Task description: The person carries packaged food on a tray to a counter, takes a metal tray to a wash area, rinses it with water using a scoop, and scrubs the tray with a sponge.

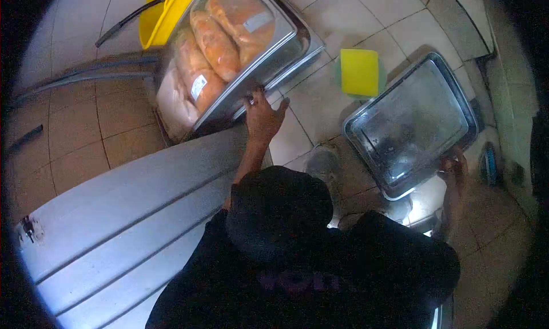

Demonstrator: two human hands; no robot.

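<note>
My left hand (266, 117) is at the outer side of a metal pan (229, 103), fingertips against it and thumb spread away. Several plastic-wrapped pieces of meat (214, 46), pinkish-orange with white labels, lie in this pan. It stands over a second metal pan (306, 46). On the right, my right hand (453, 164) grips the lower right edge of a shallow rectangular metal tray (412, 123). The tray is tilted, its inside wet-looking with dark specks. Some of my right fingers are hidden at the tray's edge.
A yellow square object (359, 71) is on the tiled floor (297, 108) between pan and tray. At the top left is a yellow bin (163, 20). A grey ribbed panel (131, 209) fills the lower left. A shoe (323, 163) shows below the tray's left side.
</note>
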